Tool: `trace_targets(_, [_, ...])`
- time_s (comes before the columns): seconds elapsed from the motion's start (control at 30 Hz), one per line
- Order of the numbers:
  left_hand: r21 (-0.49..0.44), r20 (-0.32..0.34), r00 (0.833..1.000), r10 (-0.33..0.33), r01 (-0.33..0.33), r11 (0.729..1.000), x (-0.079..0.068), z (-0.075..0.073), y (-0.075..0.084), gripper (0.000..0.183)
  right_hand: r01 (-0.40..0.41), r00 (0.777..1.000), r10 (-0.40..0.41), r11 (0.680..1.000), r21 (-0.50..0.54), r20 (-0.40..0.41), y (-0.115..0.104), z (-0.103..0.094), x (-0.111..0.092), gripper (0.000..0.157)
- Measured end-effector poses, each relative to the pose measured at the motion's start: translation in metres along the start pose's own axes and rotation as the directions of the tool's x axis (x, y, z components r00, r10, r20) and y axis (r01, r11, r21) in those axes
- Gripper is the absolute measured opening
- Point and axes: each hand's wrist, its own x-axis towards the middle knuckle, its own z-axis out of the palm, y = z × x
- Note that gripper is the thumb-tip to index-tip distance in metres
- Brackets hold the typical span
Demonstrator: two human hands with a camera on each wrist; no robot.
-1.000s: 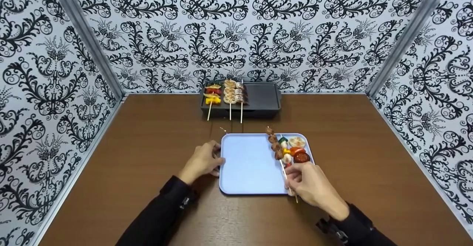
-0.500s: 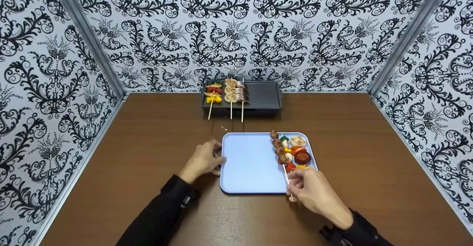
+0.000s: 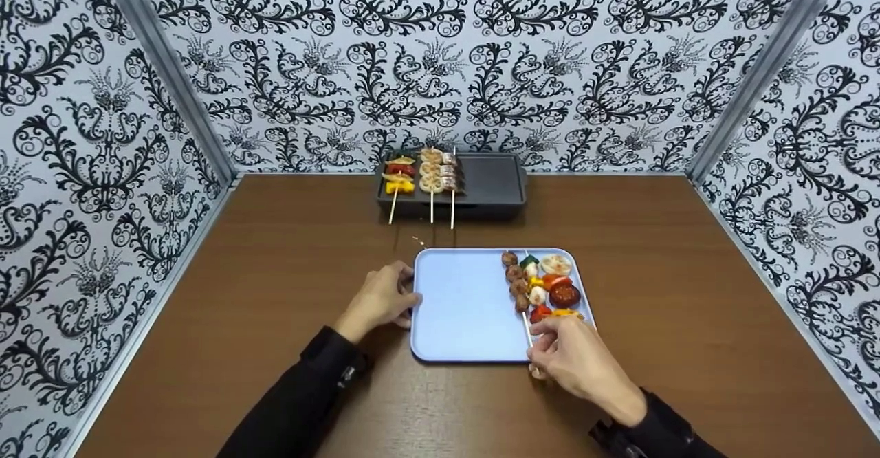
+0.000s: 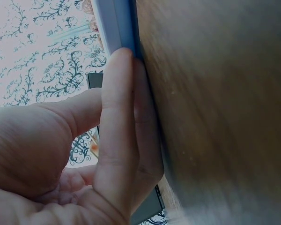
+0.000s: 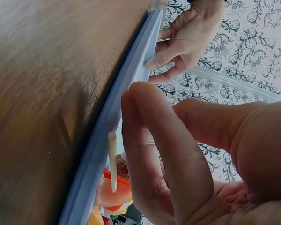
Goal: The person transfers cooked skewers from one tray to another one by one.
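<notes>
A light blue tray lies on the brown table. On its right part lies a meatball skewer beside other skewered pieces. My right hand is at the tray's near right corner, fingers loosely curled. In the right wrist view the skewer's stick end juts over the tray rim just beside my fingers, not between finger and thumb. My left hand rests with straight fingers against the tray's left rim.
A dark grill pan stands at the table's far edge with three loaded skewers on its left half, sticks pointing towards me. Patterned walls close the table in at the left, back and right.
The meatball skewer came down and towards me, from tilted over the tray's far rim to lying on the tray. My right hand drew back with it. The left hand stayed.
</notes>
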Motion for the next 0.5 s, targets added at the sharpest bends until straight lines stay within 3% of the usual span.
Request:
trace_targets(0.17, [0.0, 0.002, 1.0, -0.004, 0.004, 1.0, 0.0014, -0.0004, -0.0006, 0.05, -0.018, 0.999, 0.017, 0.999, 0.028, 0.04, 0.0017, 0.001, 0.0026, 0.031])
trace_targets(0.5, [-0.032, 0.005, 1.0, 0.004, -0.004, 0.999, 0.0007, 0.001, -0.0011, 0.046, 0.044, 0.999, -0.044, 0.999, -0.021, -0.005, 0.0052, 0.0063, 0.0052, 0.018])
